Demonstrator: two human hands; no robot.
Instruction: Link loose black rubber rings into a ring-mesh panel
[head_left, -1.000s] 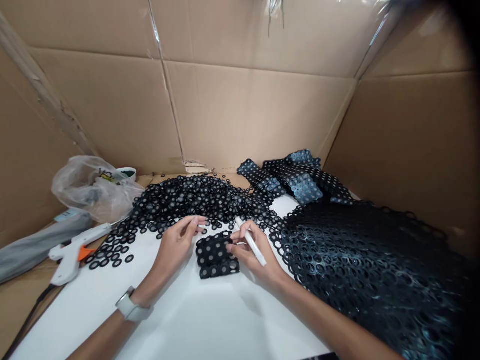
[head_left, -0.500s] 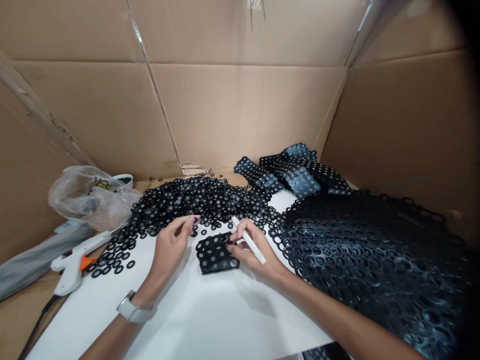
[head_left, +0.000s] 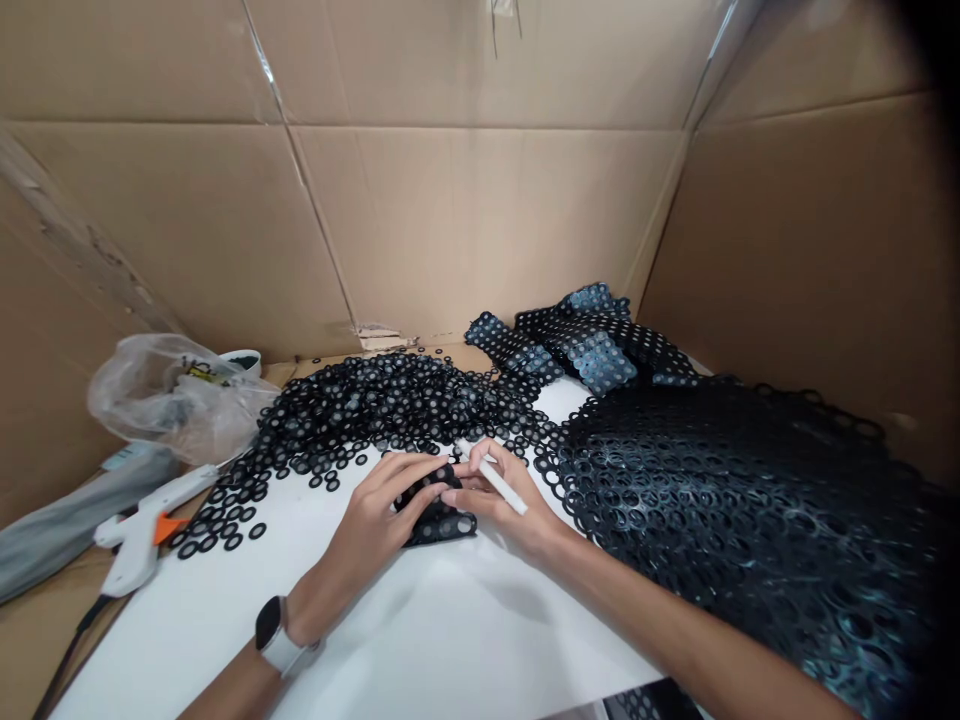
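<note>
A small mat of joined black rings (head_left: 442,526) lies on the white tabletop, partly covered by both hands. My left hand (head_left: 386,497) is closed over its left and upper part, thumb in front and fingers behind. A white pen (head_left: 501,485) slants across my right hand (head_left: 506,495), which is closed around it. The thumb and fingertips of that same hand meet the mat's upper right edge, close to the left fingertips. Whether a loose ring sits between the fingertips cannot be seen. Just behind the hands spreads a heap of loose black rings (head_left: 390,395).
At right lies a large black ring sheet (head_left: 720,500), with folded ring strips (head_left: 592,345) behind it. A white glue gun (head_left: 139,545) with an orange trigger, a clear plastic bag (head_left: 180,395) and a small white tub (head_left: 244,360) are at left. Cardboard walls (head_left: 487,220) surround the table (head_left: 420,640).
My left hand has moved right from the loose rings onto the mat and closed on it. The right hand stays at the mat with the pen.
</note>
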